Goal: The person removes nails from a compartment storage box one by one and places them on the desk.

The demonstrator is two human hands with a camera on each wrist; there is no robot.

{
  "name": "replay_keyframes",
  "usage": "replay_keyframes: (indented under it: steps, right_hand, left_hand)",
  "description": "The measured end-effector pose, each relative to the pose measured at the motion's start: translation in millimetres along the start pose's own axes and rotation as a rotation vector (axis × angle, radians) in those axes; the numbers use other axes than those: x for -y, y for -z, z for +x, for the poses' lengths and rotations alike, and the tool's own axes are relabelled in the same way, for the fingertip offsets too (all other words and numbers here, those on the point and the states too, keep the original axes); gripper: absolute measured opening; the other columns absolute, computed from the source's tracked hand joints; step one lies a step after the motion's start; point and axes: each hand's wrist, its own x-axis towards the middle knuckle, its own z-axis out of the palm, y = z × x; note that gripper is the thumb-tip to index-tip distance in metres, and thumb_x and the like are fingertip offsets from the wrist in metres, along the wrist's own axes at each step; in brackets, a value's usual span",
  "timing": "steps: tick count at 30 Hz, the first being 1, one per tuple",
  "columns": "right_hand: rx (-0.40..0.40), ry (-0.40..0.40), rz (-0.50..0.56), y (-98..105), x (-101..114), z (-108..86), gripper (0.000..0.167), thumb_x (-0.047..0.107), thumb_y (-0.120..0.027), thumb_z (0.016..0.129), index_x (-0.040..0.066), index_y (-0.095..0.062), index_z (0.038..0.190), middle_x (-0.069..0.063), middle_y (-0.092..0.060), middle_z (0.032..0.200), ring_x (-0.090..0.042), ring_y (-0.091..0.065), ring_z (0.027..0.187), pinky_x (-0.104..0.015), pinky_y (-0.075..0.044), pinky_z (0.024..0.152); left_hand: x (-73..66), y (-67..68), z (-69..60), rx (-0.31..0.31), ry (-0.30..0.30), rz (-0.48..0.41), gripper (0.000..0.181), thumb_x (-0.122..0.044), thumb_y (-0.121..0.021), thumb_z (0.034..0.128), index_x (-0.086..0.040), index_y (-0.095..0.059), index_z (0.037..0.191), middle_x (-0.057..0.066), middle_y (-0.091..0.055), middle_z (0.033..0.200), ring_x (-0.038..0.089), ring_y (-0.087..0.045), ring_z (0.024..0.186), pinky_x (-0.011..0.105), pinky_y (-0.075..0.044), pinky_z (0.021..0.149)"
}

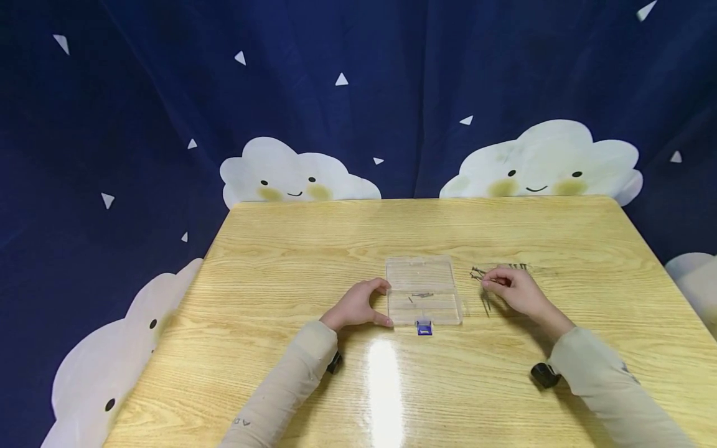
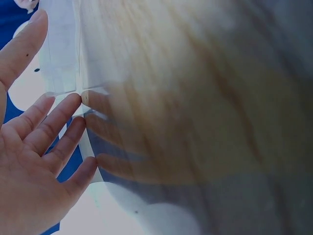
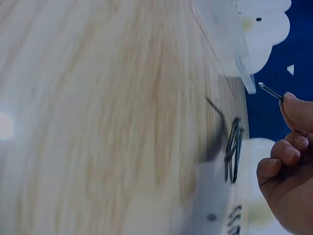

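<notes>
Transparent plastic is the material of the box, which lies opened flat, its two halves joined one behind the other. A few small grey nails lie inside its front half, near the middle seam. From the front edge of the box a blue latch sticks out toward the person.

At the left side of the box is the left hand. Its thumb and fingers are set wide apart, the thumb by the front left corner of the box and the fingers further back along the same side; it does not close around anything.

To the right of the box, the right hand holds one nail in a narrow pinch of thumb and finger, raised above the table, while its other fingers are curled. Beside this hand, also right of the box, loose nails lie crossed in a small pile. Further right from the box, more nails lie in a row, partly behind the hand.

Under the box is a wooden table, with a bright reflection in front of the box. Beyond the box hangs a dark blue curtain with white smiling clouds.
</notes>
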Motion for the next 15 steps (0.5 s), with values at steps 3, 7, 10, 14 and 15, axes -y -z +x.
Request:
replay_keyframes:
  steps: [3, 7, 10, 14, 15]
  right_hand:
    - [-0.005, -0.021, -0.002, 7, -3, -1.7, 0.010, 0.006, -0.062, 0.086, -0.003, -0.066, 0.089, -0.003, -0.053, 0.071, -0.009, -0.039, 0.058, -0.024, -0.034, 0.050]
    - [-0.010, -0.037, -0.005, 17, -7, -2.7, 0.012, 0.007, -0.061, 0.087, -0.003, -0.065, 0.089, -0.002, -0.049, 0.067, -0.009, -0.038, 0.055, -0.024, -0.033, 0.049]
    - [-0.032, -0.040, -0.034, 24, -12, -2.9, 0.011, 0.007, -0.061, 0.087, -0.002, -0.065, 0.088, 0.000, -0.046, 0.064, -0.008, -0.037, 0.054, -0.024, -0.032, 0.048]
    - [-0.074, -0.054, -0.067, 33, -17, -2.8, 0.011, 0.007, -0.061, 0.087, -0.003, -0.066, 0.089, 0.000, -0.046, 0.063, -0.007, -0.036, 0.052, -0.023, -0.031, 0.046]
    - [-0.081, -0.060, -0.070, 35, -18, -2.8, 0.012, 0.007, -0.061, 0.087, -0.004, -0.066, 0.090, -0.001, -0.047, 0.063, -0.007, -0.036, 0.052, -0.023, -0.031, 0.046]
  left_hand:
    - [0.0, -0.1, -0.1, -0.002, -0.003, -0.001, 0.070, -0.030, -0.084, 0.0631, -0.008, -0.051, 0.121, 0.005, -0.060, 0.113, 0.022, -0.050, 0.111, 0.035, -0.032, 0.100]
    - [-0.1, -0.2, -0.1, -0.004, -0.002, -0.002, 0.070, -0.029, -0.084, 0.0630, -0.008, -0.051, 0.121, 0.005, -0.060, 0.113, 0.022, -0.050, 0.111, 0.034, -0.032, 0.100]
    - [-0.1, -0.3, 0.0, -0.004, -0.002, -0.010, 0.070, -0.028, -0.084, 0.0631, -0.007, -0.051, 0.121, 0.006, -0.060, 0.113, 0.022, -0.050, 0.111, 0.035, -0.032, 0.100]
    - [0.4, -0.7, 0.2, -0.008, 0.000, -0.008, 0.070, -0.029, -0.083, 0.0633, -0.008, -0.050, 0.122, 0.005, -0.060, 0.113, 0.022, -0.050, 0.111, 0.035, -0.031, 0.100]
    - [0.5, -0.9, 0.3, -0.009, 0.000, -0.004, 0.070, -0.030, -0.083, 0.0633, -0.008, -0.050, 0.122, 0.005, -0.060, 0.113, 0.022, -0.050, 0.111, 0.035, -0.031, 0.100]
